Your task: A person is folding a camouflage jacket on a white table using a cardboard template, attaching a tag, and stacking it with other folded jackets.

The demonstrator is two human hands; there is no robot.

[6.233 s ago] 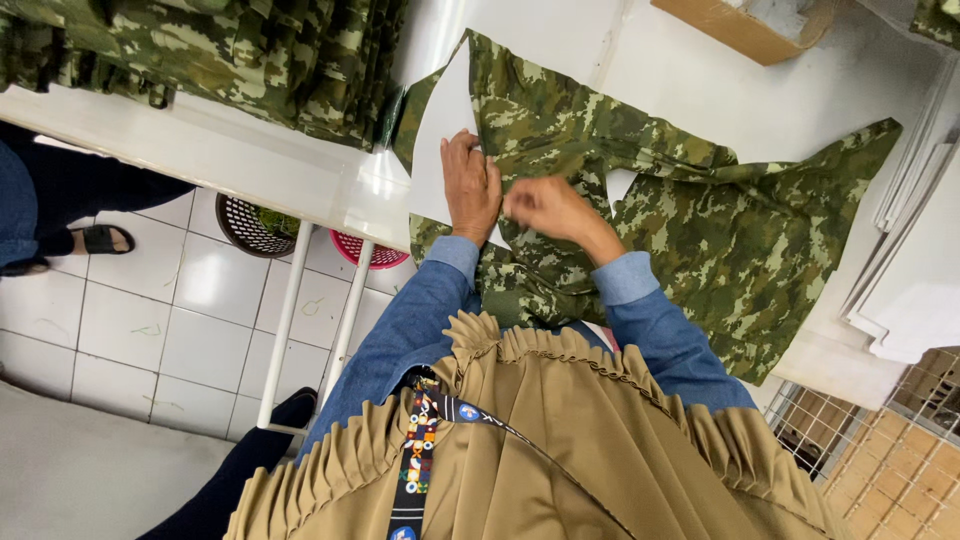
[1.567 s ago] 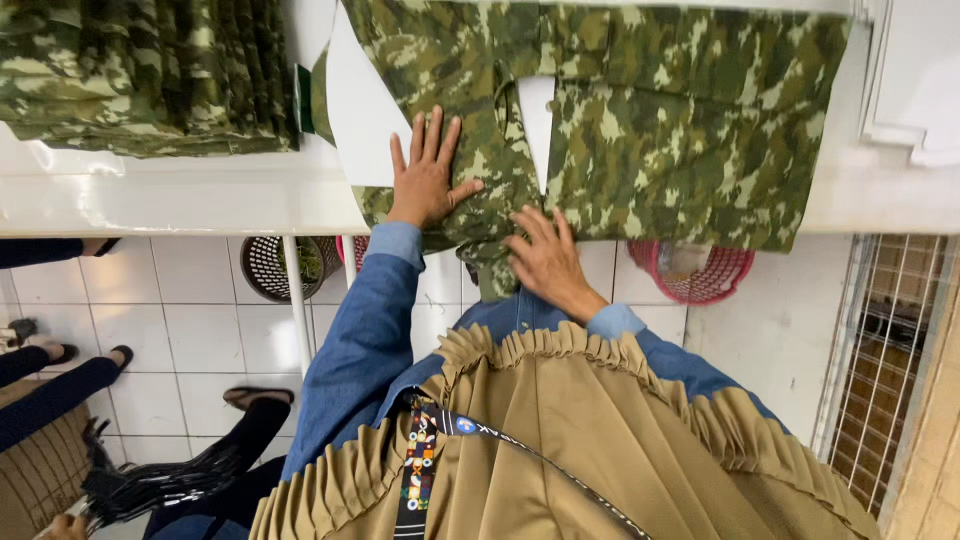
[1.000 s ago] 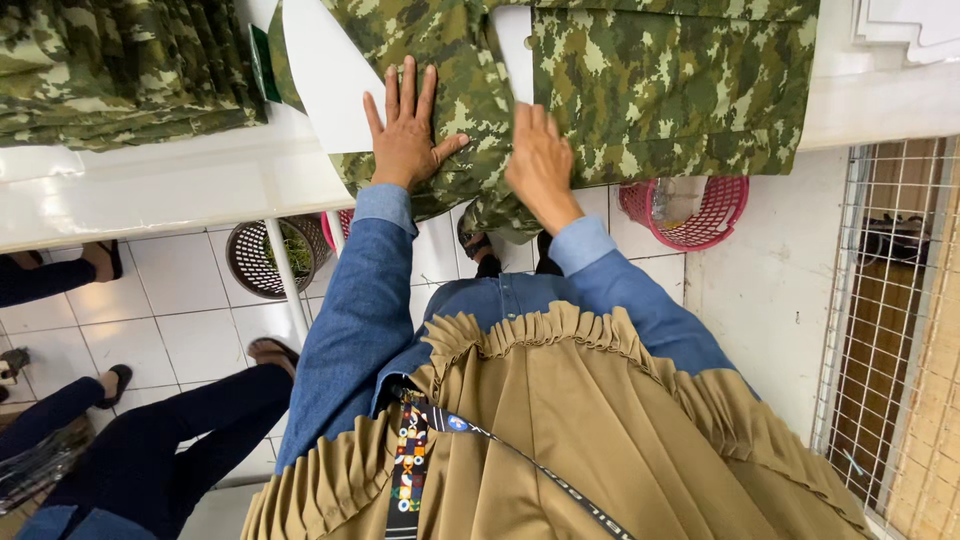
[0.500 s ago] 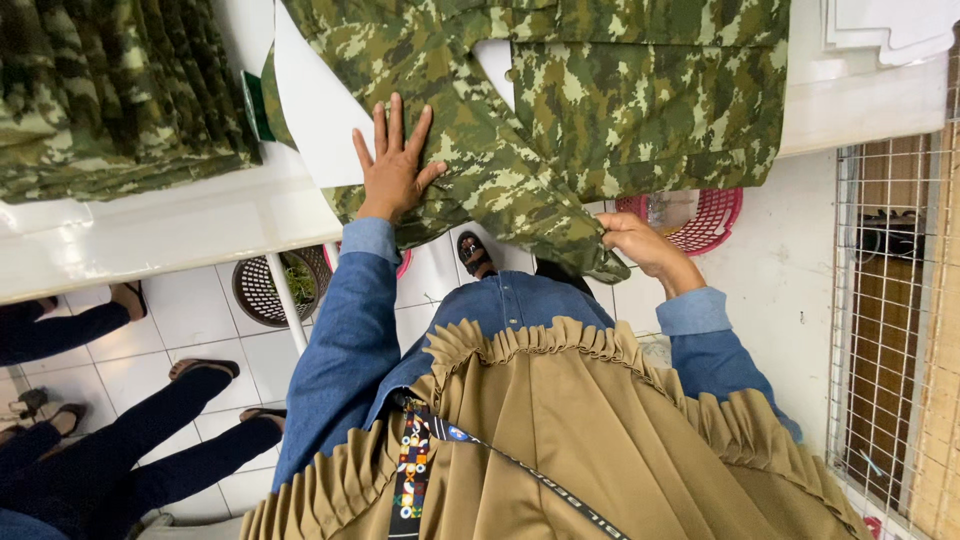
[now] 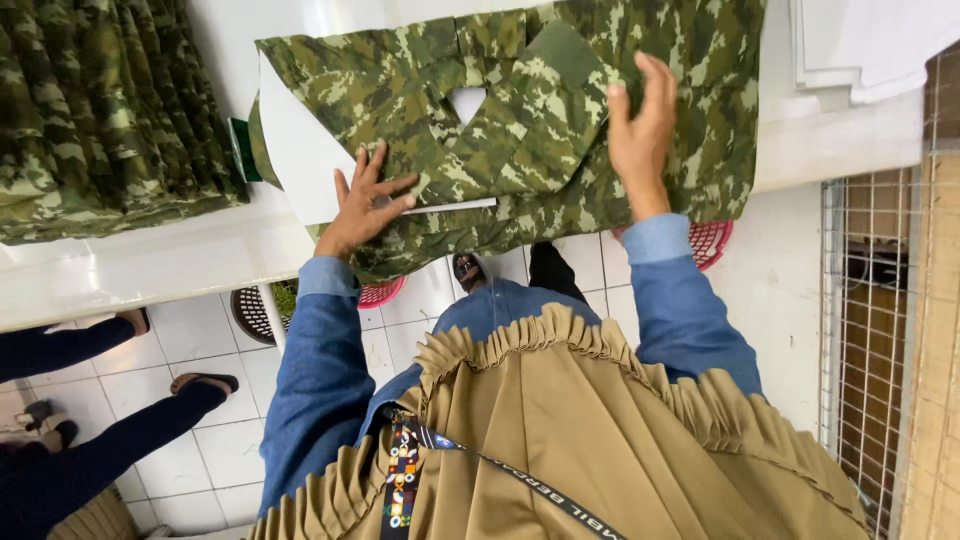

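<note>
A green camouflage shirt [image 5: 520, 130] lies spread on the white table [image 5: 150, 260], its lower edge hanging over the front. A white cardboard sheet [image 5: 300, 150] sticks out from under its left side. My left hand [image 5: 365, 205] lies flat with fingers spread on the shirt's lower left, beside the board. My right hand [image 5: 640, 130] presses a folded flap of the shirt down onto its middle, fingers together and pointing away from me.
A stack of folded camouflage garments [image 5: 100, 110] sits at the left of the table. White folded sheets [image 5: 860, 40] lie at the top right. Red [image 5: 710, 240] and dark baskets [image 5: 255, 310] stand on the tiled floor. A wire rack [image 5: 870, 330] is at right. Another person's legs [image 5: 110, 420] are at left.
My right hand has come up from below the table edge and carried the hanging part of the shirt over onto its middle. My left hand stayed flat on the shirt.
</note>
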